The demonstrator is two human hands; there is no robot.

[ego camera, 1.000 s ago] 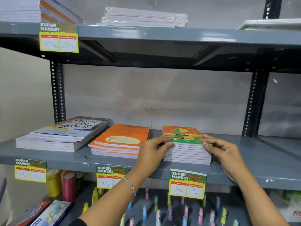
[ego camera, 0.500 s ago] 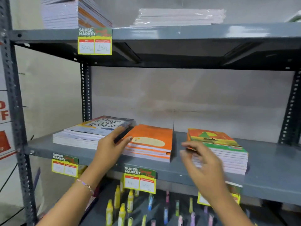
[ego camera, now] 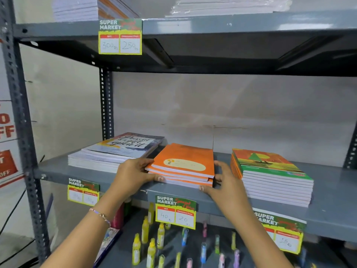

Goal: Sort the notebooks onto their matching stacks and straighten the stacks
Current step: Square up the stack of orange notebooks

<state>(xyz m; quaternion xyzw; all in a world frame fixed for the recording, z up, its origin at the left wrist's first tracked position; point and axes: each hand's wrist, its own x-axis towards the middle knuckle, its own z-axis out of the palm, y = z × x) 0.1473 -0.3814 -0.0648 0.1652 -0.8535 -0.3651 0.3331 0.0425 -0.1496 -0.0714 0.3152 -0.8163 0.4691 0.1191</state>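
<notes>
Three notebook stacks lie on the grey middle shelf point(ego camera: 328, 190). In the centre is the orange stack point(ego camera: 185, 161), its books slightly fanned at the front. My left hand point(ego camera: 133, 175) presses against its left side, thumb along the lower front edge. My right hand point(ego camera: 226, 182) rests against its right side, fingers spread, thumb at the front corner. To the left sits a wider stack with a lettered cover point(ego camera: 116, 153). To the right stands a taller stack with a green and orange cover point(ego camera: 270, 173), its edges even.
Price tags point(ego camera: 175, 211) hang from the shelf's front edge. The upper shelf point(ego camera: 231, 26) carries more paper stacks and a tag. Below, small coloured bottles point(ego camera: 150, 246) stand in rows. A perforated steel upright point(ego camera: 21, 132) rises at the left.
Both hands left the green and orange stack, moved left, and now clasp the orange stack from both sides. The view has shifted left and closer.
</notes>
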